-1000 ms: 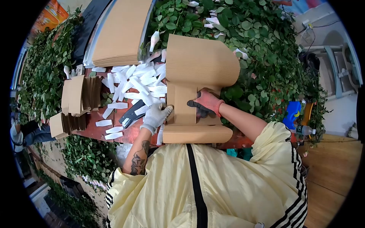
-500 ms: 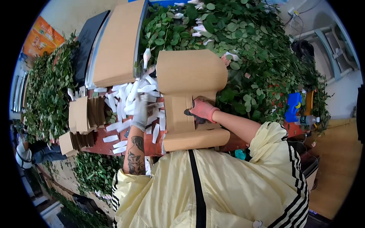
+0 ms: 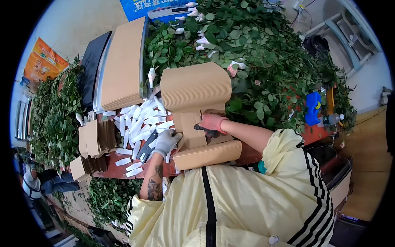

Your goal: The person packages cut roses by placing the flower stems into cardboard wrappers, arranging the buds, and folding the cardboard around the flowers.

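A sheet of corrugated cardboard [image 3: 196,88] lies in front of me, its far end curved up and its near end [image 3: 207,154] folded over. On its middle lies a smaller flat cardboard piece [image 3: 199,133]. My right hand [image 3: 212,123], in a pink glove with dark fingertips, is closed at the right edge of that piece. My left hand [image 3: 166,142], in a pale glove, has its bent fingers at the sheet's left edge; the finger undersides are hidden. Beside it lie many white sleeves [image 3: 132,127] and a dark grey strip [image 3: 147,148].
Leafy rose stems [image 3: 263,78] cover the table's back and right, some buds in white sleeves. Large cardboard sheets [image 3: 124,66] stand at back left, with small cardboard stacks [image 3: 88,140] nearer. A blue tape dispenser [image 3: 313,108] and bottle [image 3: 332,119] sit right. A person [image 3: 33,181] is far left.
My left hand has come from over the white sleeves to the cardboard's left edge. My right hand stays on the cardboard. The whole view has shifted slightly.
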`<action>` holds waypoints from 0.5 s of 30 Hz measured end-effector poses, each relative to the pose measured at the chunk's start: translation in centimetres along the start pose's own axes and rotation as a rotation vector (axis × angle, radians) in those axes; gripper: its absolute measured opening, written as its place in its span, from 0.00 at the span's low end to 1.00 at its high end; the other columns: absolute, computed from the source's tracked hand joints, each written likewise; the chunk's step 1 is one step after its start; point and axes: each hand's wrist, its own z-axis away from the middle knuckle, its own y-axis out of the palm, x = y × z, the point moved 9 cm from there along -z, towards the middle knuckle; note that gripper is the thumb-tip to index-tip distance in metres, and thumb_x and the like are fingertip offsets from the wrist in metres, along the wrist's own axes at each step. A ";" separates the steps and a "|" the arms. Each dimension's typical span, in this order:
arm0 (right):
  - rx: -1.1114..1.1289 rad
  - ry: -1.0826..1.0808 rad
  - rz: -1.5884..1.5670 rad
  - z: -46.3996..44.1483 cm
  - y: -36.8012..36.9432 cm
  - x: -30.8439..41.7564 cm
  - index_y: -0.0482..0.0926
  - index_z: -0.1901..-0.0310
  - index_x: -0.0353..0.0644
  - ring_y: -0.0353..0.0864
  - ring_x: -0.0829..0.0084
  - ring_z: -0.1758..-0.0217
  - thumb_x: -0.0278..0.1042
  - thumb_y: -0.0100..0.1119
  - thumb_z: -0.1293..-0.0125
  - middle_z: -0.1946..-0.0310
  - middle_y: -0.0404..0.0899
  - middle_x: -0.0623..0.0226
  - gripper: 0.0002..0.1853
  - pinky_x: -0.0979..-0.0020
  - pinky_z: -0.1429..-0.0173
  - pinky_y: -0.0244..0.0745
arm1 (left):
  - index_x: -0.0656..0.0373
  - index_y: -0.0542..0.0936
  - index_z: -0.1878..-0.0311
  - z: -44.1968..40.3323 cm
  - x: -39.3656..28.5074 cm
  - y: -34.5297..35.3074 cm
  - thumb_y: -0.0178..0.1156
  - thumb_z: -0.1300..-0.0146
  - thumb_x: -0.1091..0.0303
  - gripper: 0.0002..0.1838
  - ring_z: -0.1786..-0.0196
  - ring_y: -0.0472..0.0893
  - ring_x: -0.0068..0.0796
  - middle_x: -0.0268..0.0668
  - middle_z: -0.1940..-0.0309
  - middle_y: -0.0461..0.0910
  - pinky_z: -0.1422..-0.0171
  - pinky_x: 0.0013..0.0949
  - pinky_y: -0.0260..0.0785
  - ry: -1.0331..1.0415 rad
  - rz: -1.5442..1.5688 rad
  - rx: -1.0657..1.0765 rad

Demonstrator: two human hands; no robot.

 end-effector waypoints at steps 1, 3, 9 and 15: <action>0.012 -0.117 0.134 -0.4 0.5 0.3 0.74 0.66 0.28 0.80 0.68 0.80 0.36 0.54 0.41 0.78 0.79 0.59 0.14 0.68 0.77 0.76 | 0.65 0.81 0.66 -0.2 0.4 0.3 0.58 0.40 0.57 0.17 0.85 0.76 0.24 0.37 0.85 0.77 0.76 0.29 0.69 -0.001 0.000 0.001; 0.014 -0.248 0.277 -0.3 0.5 1.5 0.74 0.66 0.28 0.80 0.68 0.80 0.36 0.54 0.41 0.78 0.79 0.59 0.14 0.68 0.77 0.76 | 0.65 0.81 0.65 -0.6 1.3 0.5 0.59 0.40 0.57 0.17 0.84 0.77 0.24 0.36 0.85 0.77 0.76 0.28 0.69 -0.008 0.091 -0.003; -0.046 0.033 0.130 3.2 -0.8 2.7 0.76 0.63 0.30 0.82 0.64 0.77 0.42 0.55 0.42 0.73 0.81 0.54 0.18 0.65 0.72 0.77 | 0.65 0.81 0.66 -0.6 1.5 0.7 0.58 0.41 0.55 0.19 0.82 0.78 0.27 0.39 0.83 0.79 0.74 0.31 0.71 -0.035 0.117 0.005; -0.251 -0.112 0.640 3.1 -1.5 4.5 0.74 0.50 0.29 0.75 0.53 0.45 0.50 0.52 0.47 0.49 0.74 0.43 0.31 0.62 0.40 0.69 | 0.64 0.77 0.53 4.8 -7.1 -3.3 0.61 0.48 0.48 0.28 0.56 0.80 0.44 0.49 0.60 0.80 0.50 0.40 0.71 0.311 -0.158 -0.091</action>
